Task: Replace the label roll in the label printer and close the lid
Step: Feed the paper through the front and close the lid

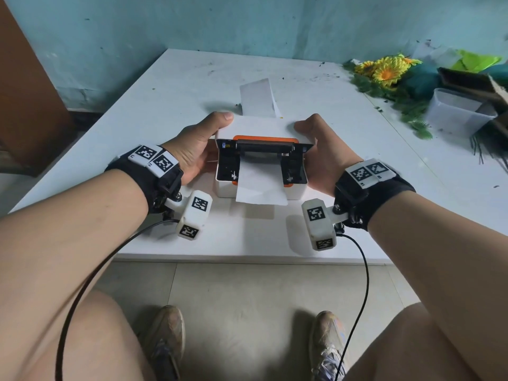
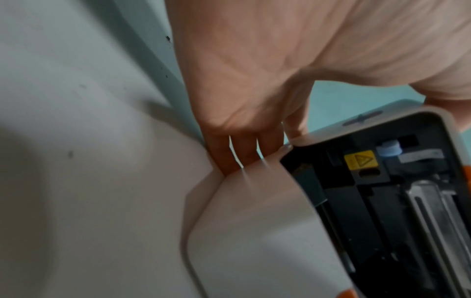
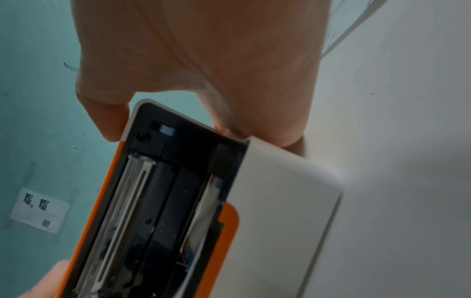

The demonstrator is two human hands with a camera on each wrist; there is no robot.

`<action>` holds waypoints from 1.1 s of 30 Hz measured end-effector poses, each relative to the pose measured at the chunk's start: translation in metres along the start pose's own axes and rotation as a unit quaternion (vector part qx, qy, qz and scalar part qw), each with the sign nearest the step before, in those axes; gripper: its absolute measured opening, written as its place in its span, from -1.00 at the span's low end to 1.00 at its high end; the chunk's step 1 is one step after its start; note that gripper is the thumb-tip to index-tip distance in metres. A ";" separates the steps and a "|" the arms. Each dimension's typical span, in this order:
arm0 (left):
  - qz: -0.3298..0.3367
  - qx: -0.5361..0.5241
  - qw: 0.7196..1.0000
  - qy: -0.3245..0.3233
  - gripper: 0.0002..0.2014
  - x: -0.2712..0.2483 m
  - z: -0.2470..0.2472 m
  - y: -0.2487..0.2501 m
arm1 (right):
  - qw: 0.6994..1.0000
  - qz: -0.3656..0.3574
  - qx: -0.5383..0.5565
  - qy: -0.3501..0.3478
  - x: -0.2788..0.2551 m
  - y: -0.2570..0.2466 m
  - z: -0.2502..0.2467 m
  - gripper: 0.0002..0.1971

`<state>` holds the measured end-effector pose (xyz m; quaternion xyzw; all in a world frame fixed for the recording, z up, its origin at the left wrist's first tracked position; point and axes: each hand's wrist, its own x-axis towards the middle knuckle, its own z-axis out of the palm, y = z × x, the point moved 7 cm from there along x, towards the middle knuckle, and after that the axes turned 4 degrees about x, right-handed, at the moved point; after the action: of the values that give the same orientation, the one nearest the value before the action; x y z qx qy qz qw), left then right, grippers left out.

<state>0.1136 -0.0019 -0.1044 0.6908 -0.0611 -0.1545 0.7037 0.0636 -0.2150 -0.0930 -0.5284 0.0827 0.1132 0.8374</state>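
the printer [image 1: 261,188] sits near the front edge of the white surface [image 1: 165,92], its lid [image 1: 261,127] part way down, hinged at the far side. the left hand [image 1: 192,152] takes the lid's left end, thumb on top, fingers [image 2: 239,155] tucked down beside the case where lid meets body. the right hand [image 1: 319,155] mirrors it on the right end, thumb on top and the rest curled behind the lid. a grip at both ends likely keeps the lid level as it swings shut, so it latches evenly.

label paper [image 1: 261,188] runs from the dark bay out over the front lip and onto the surface, so the new roll looks loaded; the roll itself is hidden. another strip [image 1: 257,97] sticks up behind the lid.

closing seems the step left. the paper must stay flat in the slot, or the lid could pinch it askew. fake flowers [image 1: 384,70] and a plastic tub [image 1: 459,111] lie well apart to the right, leaving room round the printer.
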 end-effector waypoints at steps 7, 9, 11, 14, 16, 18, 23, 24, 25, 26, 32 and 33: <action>0.006 0.001 1.000 -0.005 -0.45 0.000 -0.001 -0.001 | 1.000 0.010 0.012 -0.008 -0.002 0.002 0.002 -0.26; 0.005 -0.003 1.000 0.000 -0.46 0.001 -0.001 -0.002 | 1.000 0.009 0.005 -0.008 -0.004 0.003 0.004 -0.21; 0.004 -0.003 1.000 0.001 -0.42 0.001 -0.001 -0.003 | 1.000 0.008 -0.004 0.004 -0.003 0.003 0.002 -0.18; -0.002 -0.005 1.000 0.000 -0.45 0.001 0.002 -0.003 | 1.000 0.008 -0.016 0.011 -0.003 0.003 -0.001 -0.35; -0.008 0.003 1.000 0.010 -0.61 0.001 0.004 -0.001 | 1.000 0.007 -0.030 0.006 -0.004 0.001 0.003 -0.63; -0.021 0.012 0.999 0.025 -0.67 0.002 0.007 0.000 | 0.998 0.007 -0.058 0.015 -0.003 0.001 0.003 -0.60; -0.046 0.019 0.997 0.051 -0.55 0.001 0.015 0.000 | 0.990 -0.003 -0.108 0.086 0.003 0.004 0.002 -0.50; -0.051 0.019 0.997 0.053 -0.51 0.001 0.016 -0.001 | 0.988 -0.007 -0.113 0.108 0.004 0.005 0.000 -0.55; -0.053 0.016 0.997 0.056 -0.48 0.001 0.018 -0.001 | 0.985 -0.014 -0.112 0.132 0.005 0.006 -0.001 -0.56; -0.054 0.013 0.997 0.057 -0.44 0.001 0.020 -0.001 | 0.982 -0.019 -0.114 0.147 0.005 0.007 -0.001 -0.55; -0.080 -0.007 0.989 0.121 -0.35 -0.002 0.022 -0.003 | 0.973 -0.023 -0.131 0.190 0.009 0.010 -0.001 -0.40; -0.087 -0.005 0.986 0.142 -0.23 -0.001 0.020 -0.005 | 0.972 -0.027 -0.133 0.192 0.008 0.010 0.000 -0.39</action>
<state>0.1063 -0.0209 -0.1082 0.7051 0.1008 -0.1160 0.6922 0.0688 -0.2106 -0.1036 -0.6493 0.2120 -0.0031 0.7304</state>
